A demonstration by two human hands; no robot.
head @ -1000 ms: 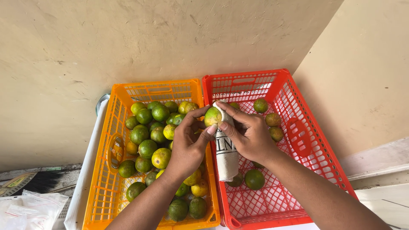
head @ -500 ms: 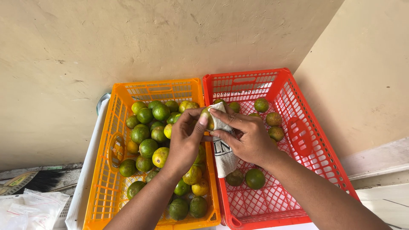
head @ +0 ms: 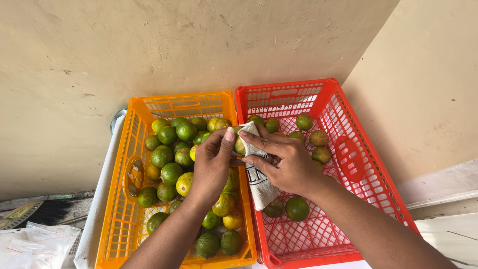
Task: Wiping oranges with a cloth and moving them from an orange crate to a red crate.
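Beige walls back two crates; over their shared rims the left hand (head: 213, 167) pinches a lime (head: 239, 145), while right hand (head: 284, 164) fingers press a cloth (head: 259, 182) against its right side.

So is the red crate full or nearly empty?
Nearly empty. The red crate holds only a few scattered fruits, with bare mesh floor showing between them; the orange crate is piled far fuller.
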